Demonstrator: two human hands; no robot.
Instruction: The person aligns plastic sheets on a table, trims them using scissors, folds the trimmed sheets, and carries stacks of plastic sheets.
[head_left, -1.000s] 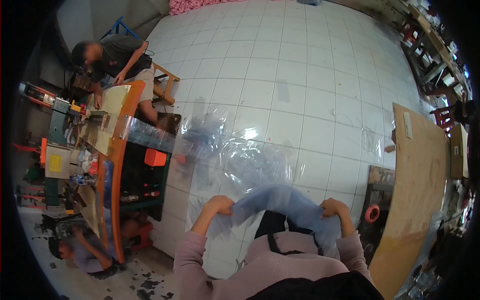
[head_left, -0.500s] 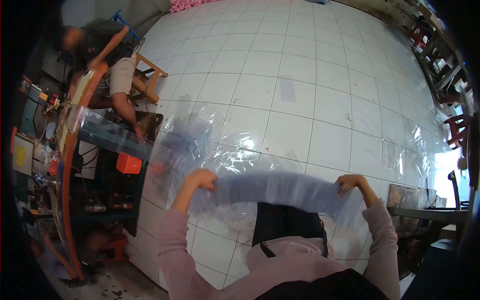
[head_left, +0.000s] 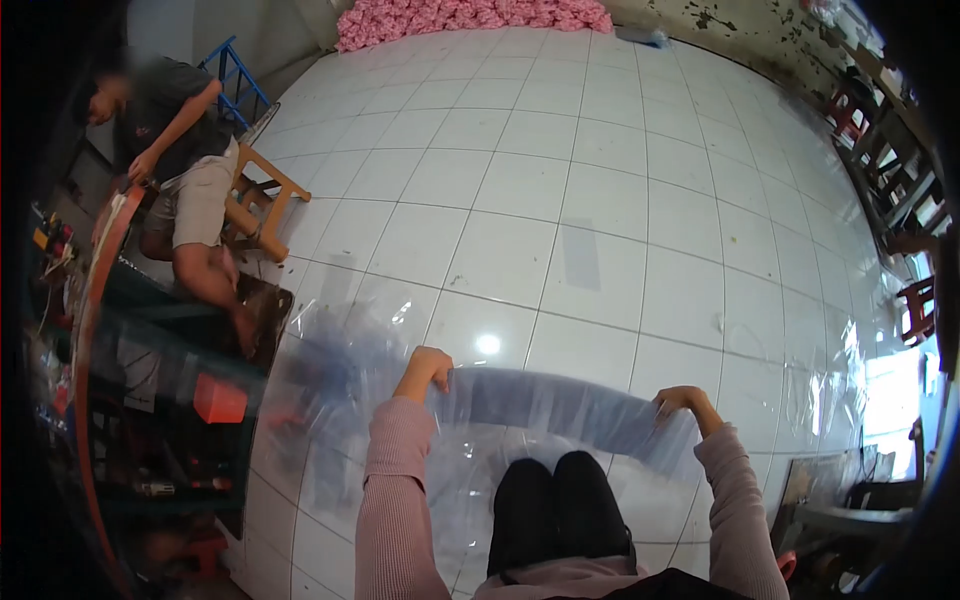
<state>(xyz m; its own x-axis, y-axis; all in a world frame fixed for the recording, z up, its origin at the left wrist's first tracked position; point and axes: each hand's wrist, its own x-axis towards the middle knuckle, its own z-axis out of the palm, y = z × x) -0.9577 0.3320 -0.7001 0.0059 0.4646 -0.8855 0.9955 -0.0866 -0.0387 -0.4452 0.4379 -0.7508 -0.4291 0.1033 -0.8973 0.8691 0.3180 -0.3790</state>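
Note:
A wide band of clear bluish plastic film (head_left: pixel 545 402) stretches in front of my knees, held up between both hands. My left hand (head_left: pixel 428 368) is closed on its left end. At the opposite end my right hand (head_left: pixel 682 402) pinches the film's upper edge, and a loose flap hangs below it. More crumpled clear plastic film (head_left: pixel 345 385) spreads from my left hand over the floor toward the workbench. Where the held band and this heap join or part, I cannot tell.
At the left a co-worker (head_left: pixel 185 140) sits on a yellow stool (head_left: pixel 265 205) by a workbench with an orange edge (head_left: pixel 88 300). A red-orange container (head_left: pixel 220 398) is beneath it. Pink bundles (head_left: pixel 480 25) line the far wall. Plastic sheets (head_left: pixel 825 385) lie on the tiles at right.
My view has shifted, showing more of the far wall. The film has moved away from my body, uncovering my knees, and both hands still grip it.

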